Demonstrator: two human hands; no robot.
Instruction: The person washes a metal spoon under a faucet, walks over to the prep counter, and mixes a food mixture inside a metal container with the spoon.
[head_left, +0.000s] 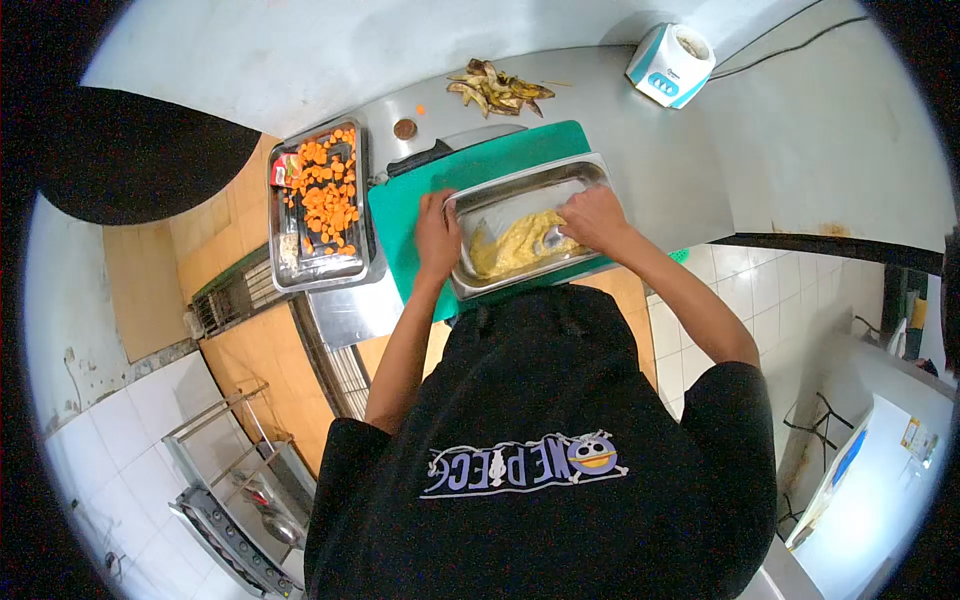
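Observation:
A deep steel pan (525, 184) sits slightly tilted on a green cutting board (400, 230), with yellow mash (515, 248) spread over its lower part. My left hand (438, 238) grips the pan's left rim, fingers wrapped round it. At the pan's right side, my right hand (594, 217) is closed over the mash. A shiny utensil end shows just below its fingers, and its handle is hidden in the fist. Behind the pan, a black-handled knife (420, 157) lies along the board's back edge.
To the left stands a tray (362, 190) of sliced carrots (330, 200) with a red packet (286, 170). Banana peels (500, 90) and a small brown round item (405, 129) lie at the back of the steel counter (660, 160). A white and teal blender base (669, 66) stands back right.

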